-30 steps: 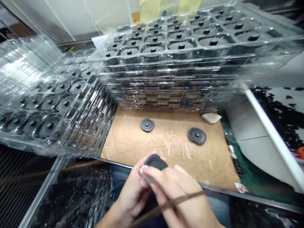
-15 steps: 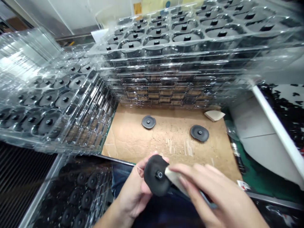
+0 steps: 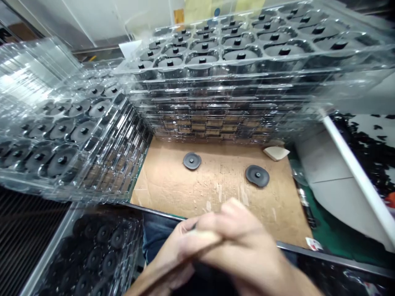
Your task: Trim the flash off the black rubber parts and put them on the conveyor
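My left hand (image 3: pixel 174 250) and my right hand (image 3: pixel 237 244) are pressed together low in view, above the front edge of a cardboard sheet (image 3: pixel 216 197). A pale, blurred pad (image 3: pixel 203 237) shows between their fingers, apparently pinched by my right hand. Beneath them, a dark shape (image 3: pixel 210 272) is probably the black rubber disc, which is mostly hidden. Two similar black discs (image 3: pixel 191 160) (image 3: pixel 257 176) lie flat on the cardboard. Near its far right corner rests a cream triangular scrap (image 3: pixel 276 153).
Stacked clear plastic trays (image 3: pixel 234 82) holding black discs rise behind the cardboard, and another stack (image 3: pixel 61 139) stands to the left. A lower tray of discs (image 3: pixel 98 242) sits at bottom left. A white rod (image 3: pixel 354 176) runs down the right side.
My right hand has moved left and now covers the disc, which showed its face in my left hand earlier. My hands are closer together, and the discs on the cardboard have not moved.
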Tool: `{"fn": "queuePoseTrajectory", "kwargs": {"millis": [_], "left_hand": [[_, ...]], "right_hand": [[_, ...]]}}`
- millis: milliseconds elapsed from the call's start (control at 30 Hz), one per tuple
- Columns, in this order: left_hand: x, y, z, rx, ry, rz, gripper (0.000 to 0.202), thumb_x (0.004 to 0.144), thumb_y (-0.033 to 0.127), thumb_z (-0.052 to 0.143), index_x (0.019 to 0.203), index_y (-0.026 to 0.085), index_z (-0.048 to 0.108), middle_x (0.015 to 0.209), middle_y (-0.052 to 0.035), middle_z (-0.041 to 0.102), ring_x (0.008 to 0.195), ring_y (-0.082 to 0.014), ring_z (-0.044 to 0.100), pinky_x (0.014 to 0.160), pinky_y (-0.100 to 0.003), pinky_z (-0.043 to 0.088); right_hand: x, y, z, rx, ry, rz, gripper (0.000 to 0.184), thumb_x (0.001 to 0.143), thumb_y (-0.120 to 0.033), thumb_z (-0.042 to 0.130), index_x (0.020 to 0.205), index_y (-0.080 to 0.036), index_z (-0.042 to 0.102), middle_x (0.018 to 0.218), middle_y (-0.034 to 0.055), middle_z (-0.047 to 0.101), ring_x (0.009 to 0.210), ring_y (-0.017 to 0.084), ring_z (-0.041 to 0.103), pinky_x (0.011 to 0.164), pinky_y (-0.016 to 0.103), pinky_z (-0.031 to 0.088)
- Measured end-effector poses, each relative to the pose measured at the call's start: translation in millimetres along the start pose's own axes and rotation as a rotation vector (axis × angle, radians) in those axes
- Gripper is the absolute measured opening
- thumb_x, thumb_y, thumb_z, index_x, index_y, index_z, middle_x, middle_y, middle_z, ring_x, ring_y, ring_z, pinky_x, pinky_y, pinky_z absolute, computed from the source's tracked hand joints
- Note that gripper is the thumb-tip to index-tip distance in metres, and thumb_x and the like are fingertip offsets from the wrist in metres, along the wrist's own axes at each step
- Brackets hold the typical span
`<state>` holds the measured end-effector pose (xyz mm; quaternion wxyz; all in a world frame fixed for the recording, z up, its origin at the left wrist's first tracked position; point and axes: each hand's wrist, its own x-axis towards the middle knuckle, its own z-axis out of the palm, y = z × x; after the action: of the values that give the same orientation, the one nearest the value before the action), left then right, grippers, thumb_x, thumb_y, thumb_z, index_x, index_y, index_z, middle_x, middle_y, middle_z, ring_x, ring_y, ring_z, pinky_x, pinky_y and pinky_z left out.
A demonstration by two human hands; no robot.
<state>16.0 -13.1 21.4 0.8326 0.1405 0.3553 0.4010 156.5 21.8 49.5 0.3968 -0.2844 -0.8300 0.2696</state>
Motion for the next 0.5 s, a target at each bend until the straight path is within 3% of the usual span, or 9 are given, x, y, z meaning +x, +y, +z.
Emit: {"fn": "queuePoseTrajectory", "kwargs": {"millis": [100, 200, 300, 400, 500], "left_hand": [[0.3, -4.7, -2.5, -0.155, -0.026, 0.035, 0.053, 0.044, 0.034, 0.082, 0.093, 0.020, 0.068, 0.091, -0.0028, 0.069, 0.081, -0.0201, 0.065, 0.073, -0.027, 0.050], [-0.1, -5.4, -5.6, -0.277, -0.025, 0.024, 0.048, 0.054, 0.025, 0.079, 0.100, 0.024, 0.065, 0.100, -0.0052, 0.069, 0.086, -0.0239, 0.066, 0.070, -0.030, 0.053], [0.3, -4.4, -9.2, -0.315, -0.002, 0.021, 0.048, 0.055, 0.031, 0.077, 0.101, 0.021, 0.065, 0.104, -0.0076, 0.067, 0.088, -0.0240, 0.065, 0.069, -0.028, 0.054], [1.3, -3.7, -13.2, -0.331, 0.020, 0.003, 0.053, 0.054, 0.035, 0.077, 0.103, 0.020, 0.063, 0.113, -0.0091, 0.063, 0.096, -0.0252, 0.063, 0.075, -0.030, 0.053], [2.4, -3.6, -16.5, -0.319, 0.051, 0.011, 0.045, 0.063, 0.035, 0.071, 0.104, 0.019, 0.062, 0.118, -0.0097, 0.060, 0.102, -0.0258, 0.060, 0.080, -0.029, 0.051]], "right_hand": [[-9.1, 26.8, -10.9, -0.030, -0.002, 0.363, 0.025, 0.089, -0.020, 0.042, 0.106, -0.024, 0.061, 0.097, 0.0015, 0.066, 0.087, 0.014, 0.059, 0.073, 0.025, 0.045], [-30.8, 54.0, -9.8, -0.140, 0.030, 0.667, 0.024, 0.087, -0.029, 0.046, 0.102, -0.023, 0.063, 0.099, 0.0037, 0.067, 0.089, 0.018, 0.062, 0.073, 0.030, 0.049], [-60.0, 63.0, 11.0, -0.086, -0.050, 0.732, 0.027, 0.087, -0.032, 0.044, 0.099, -0.019, 0.064, 0.097, 0.0057, 0.068, 0.088, 0.020, 0.064, 0.074, 0.033, 0.052], [-82.6, 54.0, 36.1, -0.016, -0.104, 0.704, 0.027, 0.087, -0.030, 0.043, 0.093, -0.019, 0.066, 0.088, 0.0049, 0.070, 0.081, 0.019, 0.066, 0.070, 0.030, 0.054], [-91.6, 43.3, 48.4, 0.037, -0.109, 0.687, 0.029, 0.088, -0.031, 0.040, 0.092, -0.020, 0.067, 0.080, 0.0034, 0.069, 0.073, 0.017, 0.066, 0.065, 0.026, 0.054]]}}
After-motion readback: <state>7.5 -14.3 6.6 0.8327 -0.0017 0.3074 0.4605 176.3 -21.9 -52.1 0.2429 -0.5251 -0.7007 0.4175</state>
